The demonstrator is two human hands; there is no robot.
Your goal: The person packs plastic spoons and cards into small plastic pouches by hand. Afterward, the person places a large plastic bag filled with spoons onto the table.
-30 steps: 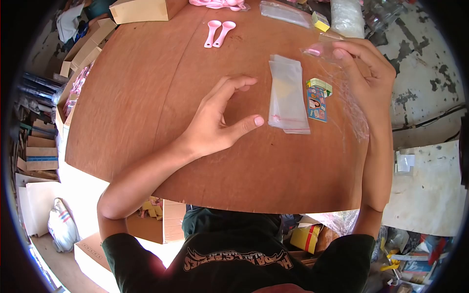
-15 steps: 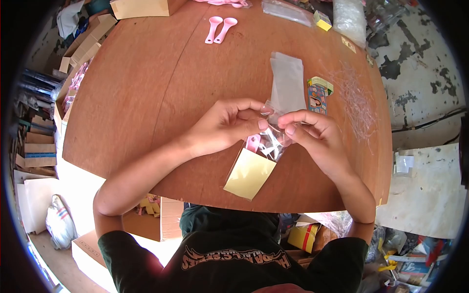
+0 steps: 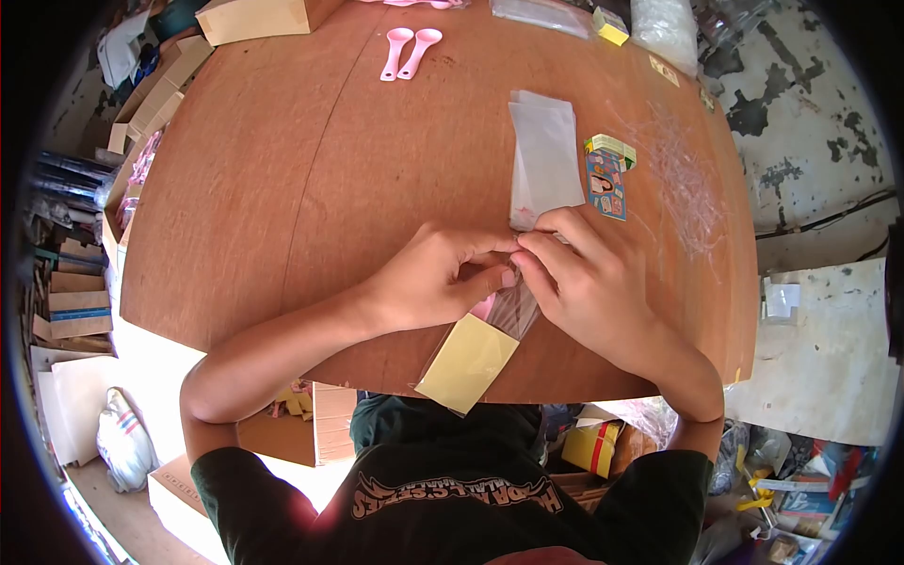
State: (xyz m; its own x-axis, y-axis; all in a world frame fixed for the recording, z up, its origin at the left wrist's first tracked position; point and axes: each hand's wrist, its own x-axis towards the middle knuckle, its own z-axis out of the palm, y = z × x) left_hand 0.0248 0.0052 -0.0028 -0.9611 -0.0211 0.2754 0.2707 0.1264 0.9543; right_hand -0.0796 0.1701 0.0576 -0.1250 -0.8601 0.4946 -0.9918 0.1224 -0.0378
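Transparent plastic bag [image 3: 518, 313] with yellow card [image 3: 468, 363] and pink piece [image 3: 483, 308] inside, held over near edge of wooden table [image 3: 235, 198], its upper end pinched by left hand [image 3: 428, 278] and right hand [image 3: 593, 282], flat clear bags [image 3: 545, 155] laid just beyond

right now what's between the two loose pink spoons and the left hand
Only bare table lies between the spoons and the left hand, as the head view shows.
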